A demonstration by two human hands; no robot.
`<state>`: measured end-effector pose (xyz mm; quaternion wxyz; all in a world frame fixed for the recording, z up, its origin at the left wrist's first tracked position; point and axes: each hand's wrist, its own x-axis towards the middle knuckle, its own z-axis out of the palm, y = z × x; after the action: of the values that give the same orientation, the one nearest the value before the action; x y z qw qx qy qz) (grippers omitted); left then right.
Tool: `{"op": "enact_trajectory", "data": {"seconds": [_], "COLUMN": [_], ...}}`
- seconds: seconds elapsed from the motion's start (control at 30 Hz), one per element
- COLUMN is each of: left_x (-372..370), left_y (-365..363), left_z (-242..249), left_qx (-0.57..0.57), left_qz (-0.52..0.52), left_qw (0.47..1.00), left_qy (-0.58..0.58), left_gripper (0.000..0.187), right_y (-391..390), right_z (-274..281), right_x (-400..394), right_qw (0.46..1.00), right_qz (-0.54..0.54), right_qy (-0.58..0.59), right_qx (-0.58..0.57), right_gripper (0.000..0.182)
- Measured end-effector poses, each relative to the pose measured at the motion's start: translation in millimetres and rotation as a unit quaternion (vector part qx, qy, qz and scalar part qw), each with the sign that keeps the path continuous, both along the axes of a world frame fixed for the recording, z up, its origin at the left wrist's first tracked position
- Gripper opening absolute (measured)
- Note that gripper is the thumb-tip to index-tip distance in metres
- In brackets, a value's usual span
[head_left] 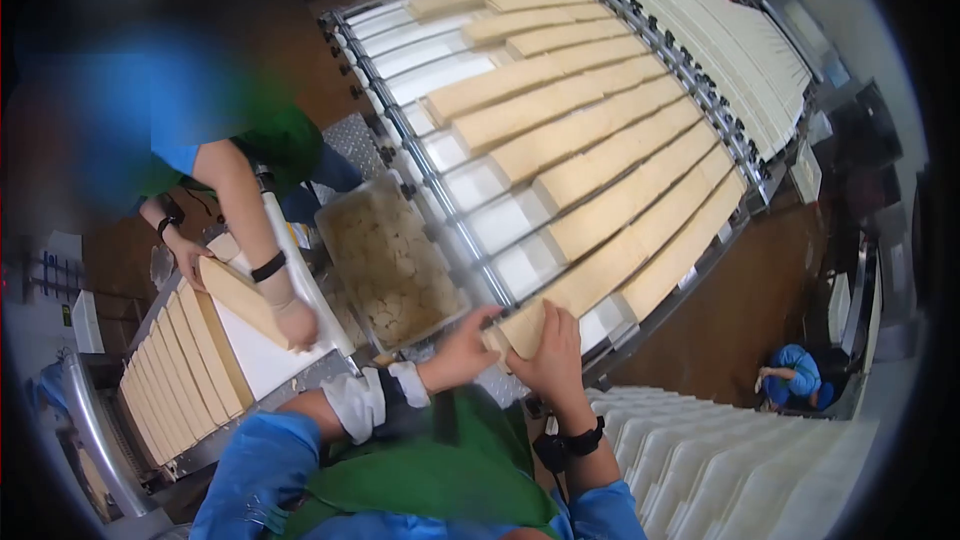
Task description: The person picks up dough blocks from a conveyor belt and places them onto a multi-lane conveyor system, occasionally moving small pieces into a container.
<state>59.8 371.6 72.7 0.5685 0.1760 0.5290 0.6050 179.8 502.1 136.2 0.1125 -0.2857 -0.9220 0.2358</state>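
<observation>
Long pale-tan slabs with flat sides lie in parallel lanes on the big slatted rack before me. The nearest end of one slab (pixel 565 290) sits between my two hands. My left hand (pixel 465 350) grips its left side at the corner, thumb and fingers apart around it. My right hand (pixel 550 355) is closed over the end from the right, fingers on top. The far part of this slab rests in its lane. A grey-white cuff wraps my left wrist, and a black band is on my right.
A bin (pixel 395 270) of broken tan pieces stands left of the rack. Beyond it, a co-worker's hands (pixel 295 325) hold another slab over a white surface (pixel 265 355) beside a row of slabs. White corrugated sheets (pixel 710 460) are at lower right; another person (pixel 795 375) is farther off.
</observation>
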Motion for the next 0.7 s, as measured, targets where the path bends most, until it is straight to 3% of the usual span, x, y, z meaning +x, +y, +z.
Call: {"op": "enact_trajectory", "data": {"seconds": [0.17, 0.23, 0.33, 0.4, 0.43, 0.47, 0.53, 0.63, 0.67, 0.7], "left_x": [-18.6, -34.5, -67.3, -79.5, -92.8, -106.4, -119.0, -115.3, -113.2, -112.9], "left_y": [-9.0, -20.5, -50.1, -66.9, -78.5, -89.7, -107.4, -126.7, -131.0, -133.8], "left_z": [19.9, 22.5, 25.7, -21.7, -13.4, -5.0, -22.8, -55.4, -63.6, -65.7], "left_qx": [-0.023, -0.044, -0.048, 0.014, -0.062, -0.134, -0.134, -0.179, -0.199, -0.211], "left_qz": [-0.062, -0.068, -0.029, 0.118, 0.107, 0.093, 0.119, 0.147, 0.163, 0.154], "left_qw": [0.997, 0.995, 0.996, 0.99, 0.956, 0.881, 0.855, 0.895, 0.898, 0.894], "left_qy": [0.038, 0.058, 0.067, 0.078, 0.267, 0.444, 0.487, 0.381, 0.358, 0.363], "left_gripper": [0.082, 0.083, 0.085, 0.089, 0.091, 0.094, 0.095, 0.091, 0.091, 0.091], "right_y": [10.2, 29.8, 63.8, 81.4, 85.7, 87.4, 87.6, 99.9, 107.0, 109.1], "right_z": [-3.9, -8.9, -15.7, -14.8, -8.4, -1.9, 8.5, -44.3, -53.6, -57.0], "right_x": [-3.6, 4.1, 21.7, 27.3, 22.2, 14.3, -10.2, -48.0, -64.4, -76.4], "right_qw": [0.999, 0.981, 0.898, 0.807, 0.791, 0.803, 0.825, 0.961, 0.987, 0.995], "right_qz": [-0.007, -0.035, -0.046, -0.066, -0.063, -0.059, -0.049, -0.045, -0.032, -0.014], "right_qy": [-0.024, 0.002, 0.055, 0.118, 0.15, 0.168, 0.204, 0.118, 0.086, 0.038], "right_qx": [-0.023, -0.19, -0.433, -0.575, -0.59, -0.569, -0.525, -0.246, -0.131, -0.096], "right_gripper": [0.094, 0.095, 0.086, 0.082, 0.079, 0.079, 0.078, 0.094, 0.098, 0.101]}}
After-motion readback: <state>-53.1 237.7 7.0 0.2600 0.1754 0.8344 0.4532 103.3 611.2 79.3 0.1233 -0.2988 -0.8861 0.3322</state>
